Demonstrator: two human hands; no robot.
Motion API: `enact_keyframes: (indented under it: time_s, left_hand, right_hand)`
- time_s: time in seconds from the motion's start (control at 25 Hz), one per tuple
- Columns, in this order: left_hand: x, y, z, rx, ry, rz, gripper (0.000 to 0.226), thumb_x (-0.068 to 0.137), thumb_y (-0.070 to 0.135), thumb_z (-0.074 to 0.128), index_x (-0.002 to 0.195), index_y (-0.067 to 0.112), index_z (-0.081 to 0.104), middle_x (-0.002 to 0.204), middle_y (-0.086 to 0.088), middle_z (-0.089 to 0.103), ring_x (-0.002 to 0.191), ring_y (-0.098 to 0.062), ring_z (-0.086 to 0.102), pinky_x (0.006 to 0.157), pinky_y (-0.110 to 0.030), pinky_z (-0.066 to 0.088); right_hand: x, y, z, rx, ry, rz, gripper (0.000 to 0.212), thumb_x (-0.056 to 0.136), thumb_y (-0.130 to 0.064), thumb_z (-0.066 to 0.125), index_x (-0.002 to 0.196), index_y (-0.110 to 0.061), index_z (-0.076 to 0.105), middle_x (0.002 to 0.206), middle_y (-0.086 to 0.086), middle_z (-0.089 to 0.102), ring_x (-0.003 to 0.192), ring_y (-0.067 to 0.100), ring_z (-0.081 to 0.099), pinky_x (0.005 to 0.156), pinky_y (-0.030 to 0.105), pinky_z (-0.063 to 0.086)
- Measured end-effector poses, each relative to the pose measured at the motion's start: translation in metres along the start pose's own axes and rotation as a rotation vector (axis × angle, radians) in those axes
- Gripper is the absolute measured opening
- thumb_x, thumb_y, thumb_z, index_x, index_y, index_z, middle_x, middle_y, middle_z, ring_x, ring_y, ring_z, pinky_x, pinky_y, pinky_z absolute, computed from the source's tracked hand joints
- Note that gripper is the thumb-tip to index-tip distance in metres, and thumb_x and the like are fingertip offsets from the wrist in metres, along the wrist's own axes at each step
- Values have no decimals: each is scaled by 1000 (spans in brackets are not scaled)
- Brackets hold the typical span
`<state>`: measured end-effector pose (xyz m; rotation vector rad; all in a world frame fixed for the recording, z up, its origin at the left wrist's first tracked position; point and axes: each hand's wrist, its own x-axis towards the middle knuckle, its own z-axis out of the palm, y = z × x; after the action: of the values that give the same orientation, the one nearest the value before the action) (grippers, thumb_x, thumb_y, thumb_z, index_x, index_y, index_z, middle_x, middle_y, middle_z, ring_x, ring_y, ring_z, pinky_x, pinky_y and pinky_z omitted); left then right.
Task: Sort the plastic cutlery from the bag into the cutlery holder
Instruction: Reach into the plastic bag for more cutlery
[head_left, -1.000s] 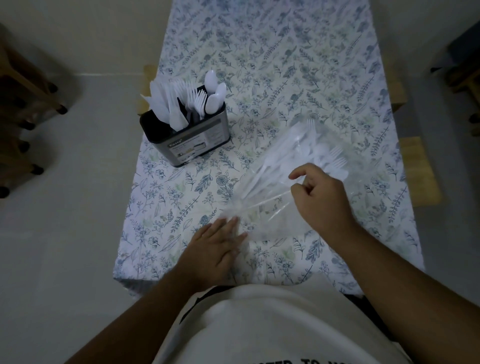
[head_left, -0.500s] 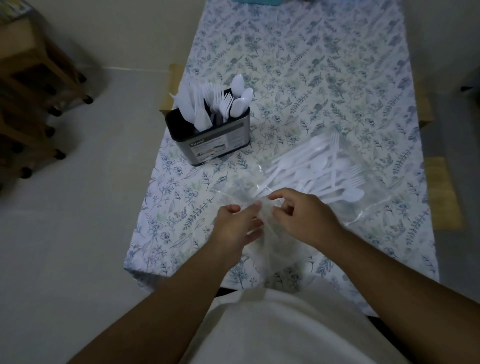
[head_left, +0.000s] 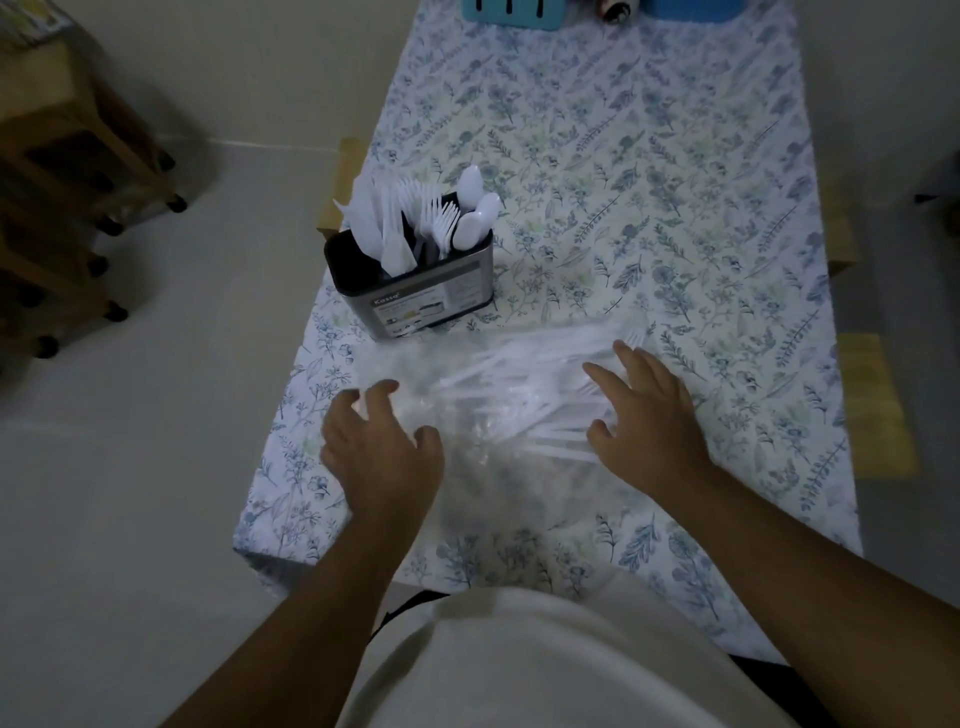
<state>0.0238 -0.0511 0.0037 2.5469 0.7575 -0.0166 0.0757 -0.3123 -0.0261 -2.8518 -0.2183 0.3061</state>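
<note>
Neither hand grips anything: the left hand (head_left: 382, 447) and right hand (head_left: 647, 421) hover with fingers spread over the clear bag (head_left: 498, 415), which lies flat on the table (head_left: 675, 182). White cutlery (head_left: 524, 371) shows through the film, handles fanning toward 10 o'clock. The holder (head_left: 415, 291) stands at 11 o'clock from the bag, already part filled. This looks like the step of opening the bag; next, find its mouth and draw one piece out.
</note>
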Motion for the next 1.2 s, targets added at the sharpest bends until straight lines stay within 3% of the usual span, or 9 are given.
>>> enact_keyframes:
  time_s: [0.08, 0.16, 0.32, 0.48, 0.64, 0.76, 0.84, 0.96, 1.2]
  left_hand:
    - [-1, 8, 9, 119, -57, 233, 56, 86, 34, 65, 139, 29, 46, 162, -10, 23, 152, -30, 15, 118, -56, 18]
    - [-1, 16, 23, 217, -90, 452, 59, 91, 38, 59, 146, 28, 42, 167, -9, 15, 156, -28, 3, 120, -55, 10]
    - [4, 20, 43, 289, -255, 557, 62, 101, 43, 40, 158, 25, 22, 169, -3, 7, 156, -23, -8, 124, -51, -1]
    - [12, 16, 51, 252, -329, 536, 64, 102, 42, 39, 159, 22, 19, 168, -4, 16, 155, -24, 11, 123, -48, 10]
    - [20, 13, 45, 257, -293, 575, 55, 102, 42, 41, 153, 21, 37, 159, -1, 37, 141, -23, 35, 113, -44, 26]
    - [20, 3, 39, 162, -275, 606, 51, 102, 42, 38, 150, 26, 43, 157, 5, 41, 146, -18, 29, 115, -45, 21]
    - [13, -2, 38, 92, -297, 597, 51, 103, 42, 33, 151, 28, 39, 159, 7, 36, 153, -16, 18, 121, -50, 15]
    - [-5, -4, 44, 30, -366, 585, 51, 104, 42, 28, 154, 31, 31, 163, 8, 29, 154, -14, 14, 122, -55, 15]
    - [-30, 7, 54, -149, -295, 568, 44, 105, 34, 35, 149, 29, 40, 154, 7, 45, 147, -16, 34, 118, -47, 27]
  right_hand:
    - [0, 3, 0, -12, -70, 25, 68, 95, -37, 57, 157, -30, 32, 171, 3, 14, 156, 27, 10, 123, 50, 14]
    - [2, 1, 2, -7, -83, 15, 66, 100, -44, 53, 159, -27, 29, 171, 1, 14, 156, 25, 12, 123, 49, 15]
    - [12, -4, 17, 28, -4, -50, 57, 95, -34, 67, 147, -17, 53, 161, 5, 40, 147, 30, 36, 116, 47, 32]
    - [16, -4, 32, 192, 146, -39, 27, 85, -7, 77, 111, -6, 76, 129, 15, 69, 121, 36, 60, 105, 45, 46]
    - [12, -8, 25, 165, 258, -115, 7, 90, -8, 70, 95, -10, 75, 99, 6, 74, 102, 28, 66, 115, 47, 34]
    - [3, -11, 4, 239, 318, -195, 8, 95, -14, 67, 100, -13, 73, 94, 0, 73, 92, 22, 64, 115, 37, 31]
    - [-2, -13, -9, 249, 344, -252, 9, 95, -15, 66, 100, -13, 74, 90, 1, 71, 87, 24, 60, 95, 38, 46]
    - [-5, -19, -25, 212, 343, -263, 12, 92, -17, 64, 96, -17, 75, 86, 0, 67, 84, 27, 57, 76, 45, 48]
    - [-28, -35, -50, 131, 462, -213, 20, 92, -22, 61, 105, -23, 76, 99, 0, 63, 97, 23, 52, 85, 35, 35]
